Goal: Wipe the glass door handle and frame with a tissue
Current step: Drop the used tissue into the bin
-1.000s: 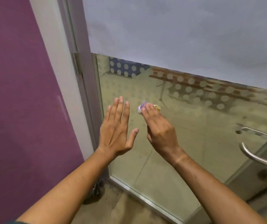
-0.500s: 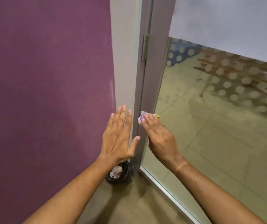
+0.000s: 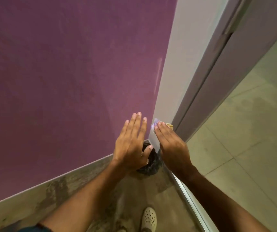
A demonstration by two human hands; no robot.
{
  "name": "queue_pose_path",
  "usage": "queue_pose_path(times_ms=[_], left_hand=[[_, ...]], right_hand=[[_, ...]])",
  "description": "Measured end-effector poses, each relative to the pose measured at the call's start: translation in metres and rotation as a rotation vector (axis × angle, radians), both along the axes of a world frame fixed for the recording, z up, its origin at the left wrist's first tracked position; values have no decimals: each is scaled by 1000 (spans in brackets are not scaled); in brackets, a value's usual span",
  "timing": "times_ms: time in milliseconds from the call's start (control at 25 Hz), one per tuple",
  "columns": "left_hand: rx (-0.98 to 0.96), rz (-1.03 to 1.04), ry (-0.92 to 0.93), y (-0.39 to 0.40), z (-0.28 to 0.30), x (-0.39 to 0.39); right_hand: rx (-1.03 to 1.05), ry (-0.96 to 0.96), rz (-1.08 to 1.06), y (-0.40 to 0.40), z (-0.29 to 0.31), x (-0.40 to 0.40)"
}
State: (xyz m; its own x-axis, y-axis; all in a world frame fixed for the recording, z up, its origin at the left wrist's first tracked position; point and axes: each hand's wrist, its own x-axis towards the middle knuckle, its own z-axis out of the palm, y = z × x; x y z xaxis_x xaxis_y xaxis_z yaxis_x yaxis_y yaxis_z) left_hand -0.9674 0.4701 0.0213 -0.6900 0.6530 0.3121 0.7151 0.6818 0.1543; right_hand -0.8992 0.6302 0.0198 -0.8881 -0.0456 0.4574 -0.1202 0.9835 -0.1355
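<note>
The right hand (image 3: 171, 148) reaches forward near the middle of the view, its fingers laid together over a small crumpled tissue (image 3: 156, 124), which peeks out past the fingertips toward 12 o'clock. The tissue looks pale with a violet tint, and a tan scrap shows at its 3 o'clock side. It sits against the pale vertical strip of wall (image 3: 176, 64) at the edge of the purple wall (image 3: 67, 72); whether it presses on the surface cannot be told. Just at 3 o'clock of the tissue runs the grey door frame (image 3: 218, 77), slanting up toward 1 o'clock, and beyond it the glass door (image 3: 251, 131) fills the right part of the view, with a tiled floor seen through it.

The left hand (image 3: 131, 148) is held flat and released, fingers straight and pointing to 12 o'clock, thumb out toward the right hand, grasping nothing. It hovers in front of the purple wall, just at 9 o'clock of the right hand.

Below both hands, toward 6 o'clock, a dark bin (image 3: 148, 166) with a black liner stands on the floor (image 3: 126, 198) in the corner. A pale perforated shoe (image 3: 149, 218) shows at the bottom edge.
</note>
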Motion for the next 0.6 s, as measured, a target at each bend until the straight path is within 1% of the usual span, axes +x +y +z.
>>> queue_pose_path(times_ms=[40, 120, 240, 280, 360, 440, 520, 600], left_hand=[[-6, 15, -21, 1, -6, -4], [3, 44, -73, 3, -21, -12], [-101, 82, -84, 2, -47, -23], [-138, 96, -100, 2, -56, -26], [-157, 111, -155, 1, -76, -35], [-193, 125, -171, -3, -94, -46], [-190, 118, -186, -8, -113, -55], [-158, 102, -252, -14, -128, -61]], right_hand=[[-11, -27, 4, 3, -7, -9], [-31, -9, 55, 10, -26, -21], [-83, -8, 123, 21, -61, -30], [-96, -21, 115, 23, -72, -34], [-88, -1, 106, 28, -98, -47], [-76, 1, 113, 31, -127, -65], [-94, -95, 102, 32, -157, -85], [-147, -281, 79, 31, -182, -99]])
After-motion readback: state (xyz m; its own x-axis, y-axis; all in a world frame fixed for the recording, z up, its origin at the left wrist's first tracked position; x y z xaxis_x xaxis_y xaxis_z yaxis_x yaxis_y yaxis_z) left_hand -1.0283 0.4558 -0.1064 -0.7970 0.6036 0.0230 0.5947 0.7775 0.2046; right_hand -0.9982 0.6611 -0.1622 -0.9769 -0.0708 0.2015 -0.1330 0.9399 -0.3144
